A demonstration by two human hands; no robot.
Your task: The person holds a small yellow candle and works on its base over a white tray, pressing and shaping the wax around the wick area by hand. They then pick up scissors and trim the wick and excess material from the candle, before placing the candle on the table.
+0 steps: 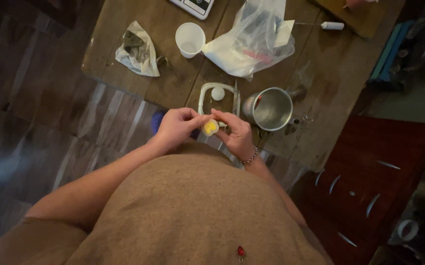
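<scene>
Dim plank flooring (50,132) fills the view from 7 to 10 o'clock and gives you open room on that side, while a worn wooden tabletop (183,73) runs across the top with its near edge slanting down from 10 o'clock toward 4 o'clock. At 3 to 5 o'clock a dark red cabinet (369,172) with pale curved handles closes off your right. You hold both hands just off the tabletop's near edge, close together at the centre: your left hand (175,128) and your right hand (237,133) both pinch a small round yellow piece (210,127) between the fingertips. What the piece is cannot be made out in this light. Just behind your hands, at 12 o'clock, a loop of white cord (207,93) lies around a small white ball (218,93), and a metal mug (270,109) stands just to its right at 1 o'clock. Farther back sit a white plastic cup (190,39), a crumpled clear bag (136,49) with dark contents at 11 o'clock, and a larger clear plastic bag (252,41) holding something white. A white scale (195,7) is cut off by the top edge. Something blue (157,122) shows behind your left hand, mostly hidden.
</scene>
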